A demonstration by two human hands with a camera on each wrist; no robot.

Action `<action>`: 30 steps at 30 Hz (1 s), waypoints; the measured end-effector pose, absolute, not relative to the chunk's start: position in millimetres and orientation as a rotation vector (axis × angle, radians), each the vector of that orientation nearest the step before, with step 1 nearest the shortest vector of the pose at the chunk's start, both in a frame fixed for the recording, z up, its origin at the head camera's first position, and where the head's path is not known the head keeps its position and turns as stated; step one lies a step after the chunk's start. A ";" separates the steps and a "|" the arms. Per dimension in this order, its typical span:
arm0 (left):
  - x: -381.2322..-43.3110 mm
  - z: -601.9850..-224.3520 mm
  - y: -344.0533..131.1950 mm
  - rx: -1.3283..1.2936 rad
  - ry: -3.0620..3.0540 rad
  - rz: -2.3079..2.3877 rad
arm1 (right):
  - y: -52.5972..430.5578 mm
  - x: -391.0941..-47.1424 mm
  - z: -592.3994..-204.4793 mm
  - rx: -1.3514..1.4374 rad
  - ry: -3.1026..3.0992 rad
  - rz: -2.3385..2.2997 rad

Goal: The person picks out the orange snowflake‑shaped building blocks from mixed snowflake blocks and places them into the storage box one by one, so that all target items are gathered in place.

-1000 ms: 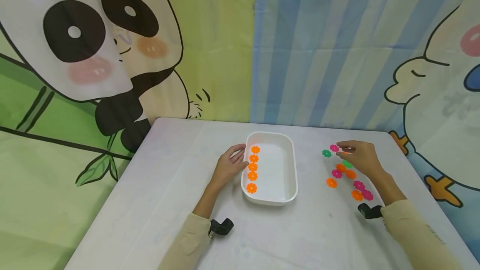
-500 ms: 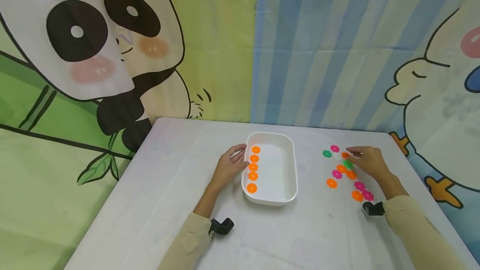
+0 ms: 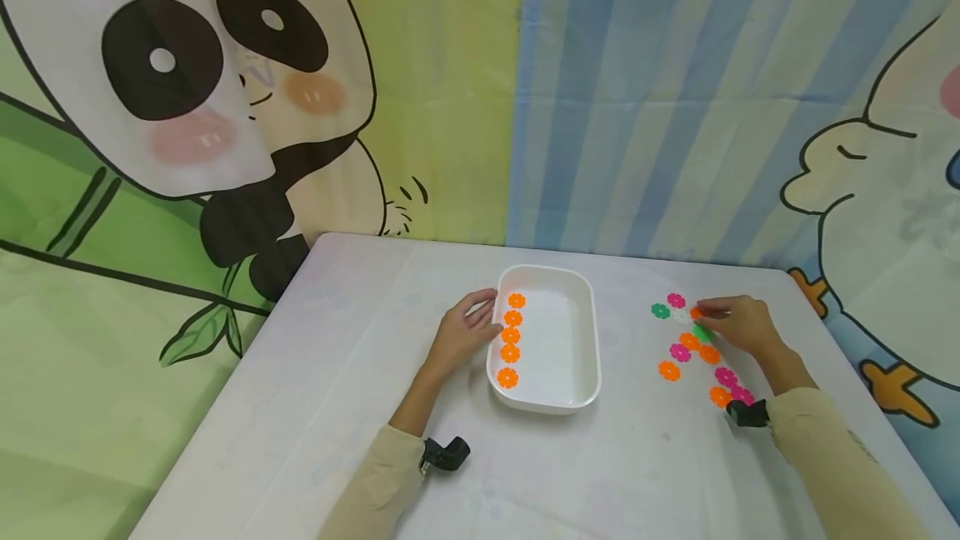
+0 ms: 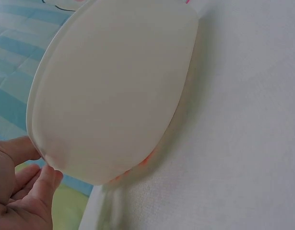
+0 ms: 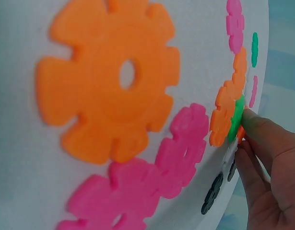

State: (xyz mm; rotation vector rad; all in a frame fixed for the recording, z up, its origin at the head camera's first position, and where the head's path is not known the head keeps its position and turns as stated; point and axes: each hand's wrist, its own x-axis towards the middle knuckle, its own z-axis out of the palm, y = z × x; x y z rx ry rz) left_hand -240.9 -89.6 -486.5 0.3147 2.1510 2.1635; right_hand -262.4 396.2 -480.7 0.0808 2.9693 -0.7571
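A white tray (image 3: 561, 404) stands mid-table, with several orange snowflake discs (image 3: 510, 335) in a column along its left side. My left hand (image 3: 459, 335) holds the tray's left rim between thumb and fingers; the left wrist view shows these fingertips at the edge. Over the loose discs on the right, my right hand (image 3: 741, 325) has thumb and fingertips around an orange snowflake disc (image 5: 241, 134), which they partly cover. Against those fingertips lies a green snowflake disc (image 5: 237, 120). A clear or white disc (image 3: 681, 317) is just left of the fingers.
Loose pink discs (image 3: 726, 377), orange discs (image 3: 670, 371) and a darker green disc (image 3: 660, 311) spread over the right part of the white table (image 3: 360, 407). Some overlap. A printed cloth backdrop (image 3: 442, 90) hangs behind the table's far edge.
My right hand has shifted slightly right, from beside the pink and clear discs to the orange disc, and its fingertips have closed in there. The left hand stays at the tray.
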 end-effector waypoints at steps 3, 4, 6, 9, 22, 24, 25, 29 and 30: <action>-240.1 -485.2 -89.6 0.308 2.155 2.164 | 397.3 -264.2 -480.8 0.067 2.973 -0.749; -239.9 -484.7 -89.6 0.311 2.155 2.165 | 397.5 -264.5 -480.9 0.062 2.976 -0.748; -240.1 -484.6 -89.6 0.319 2.152 2.170 | 397.4 -264.8 -481.1 0.053 2.983 -0.748; -240.8 -485.3 -89.5 0.310 2.161 2.160 | 398.0 -264.8 -482.1 0.051 2.986 -0.758; -241.5 -487.8 -90.1 0.316 2.163 2.144 | 384.3 -259.8 -472.5 0.034 3.086 -0.829; -242.1 -488.0 -90.3 0.309 2.154 2.145 | 378.5 -259.8 -468.3 -0.027 3.130 -0.848; -242.5 -488.3 -90.5 0.309 2.149 2.145 | 374.9 -259.8 -465.9 -0.054 3.147 -0.865; -243.2 -489.3 -91.1 0.330 2.127 2.146 | 356.7 -262.2 -454.6 -0.106 3.175 -0.935; -243.4 -489.4 -91.2 0.340 2.121 2.149 | 351.4 -263.3 -451.8 -0.109 3.174 -0.951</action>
